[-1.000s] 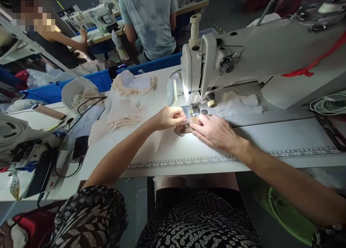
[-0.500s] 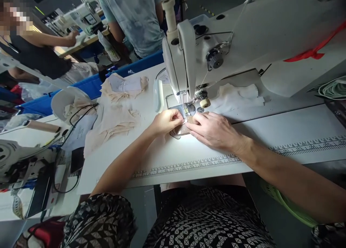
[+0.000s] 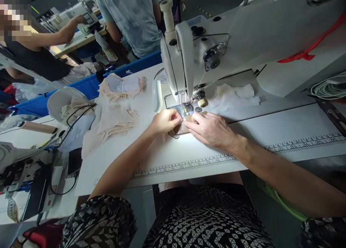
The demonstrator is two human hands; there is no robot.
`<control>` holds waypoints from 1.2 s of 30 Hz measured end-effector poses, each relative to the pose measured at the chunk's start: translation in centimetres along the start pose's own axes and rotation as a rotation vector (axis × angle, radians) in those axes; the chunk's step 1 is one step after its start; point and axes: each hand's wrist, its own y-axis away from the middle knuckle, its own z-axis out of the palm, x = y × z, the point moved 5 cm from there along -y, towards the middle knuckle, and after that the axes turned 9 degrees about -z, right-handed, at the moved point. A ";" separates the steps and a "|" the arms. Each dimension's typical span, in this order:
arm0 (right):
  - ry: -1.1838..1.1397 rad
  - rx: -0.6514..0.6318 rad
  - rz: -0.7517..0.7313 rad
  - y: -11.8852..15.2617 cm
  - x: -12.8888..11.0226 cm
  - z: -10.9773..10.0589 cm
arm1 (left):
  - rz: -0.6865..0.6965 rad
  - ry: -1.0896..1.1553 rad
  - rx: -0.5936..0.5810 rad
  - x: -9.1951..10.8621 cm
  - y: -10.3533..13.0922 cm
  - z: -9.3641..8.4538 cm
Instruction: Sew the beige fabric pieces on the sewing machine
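Two grips [image 3: 166, 122] [image 3: 213, 131] at one small cloth [image 3: 184, 119]

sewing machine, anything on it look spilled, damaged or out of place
Nothing looks spilled or damaged. One mild oddity: a red ribbon knotted on the arm of the sewing machine, which looks added on rather than a working part.

Dark floor [image 3: 220, 6] beyond white table [image 3: 270, 129]
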 end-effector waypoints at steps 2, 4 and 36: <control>0.030 -0.013 -0.011 -0.2 -0.2 0.0 | 0.005 -0.042 0.001 0.0 0.0 0.0; 0.050 -0.025 -0.021 -0.4 -0.4 0.2 | 0.073 -0.130 0.090 0.2 0.4 -0.1; 0.079 0.249 0.258 0.9 4.4 -0.3 | 0.608 -0.459 0.412 0.2 2.9 3.5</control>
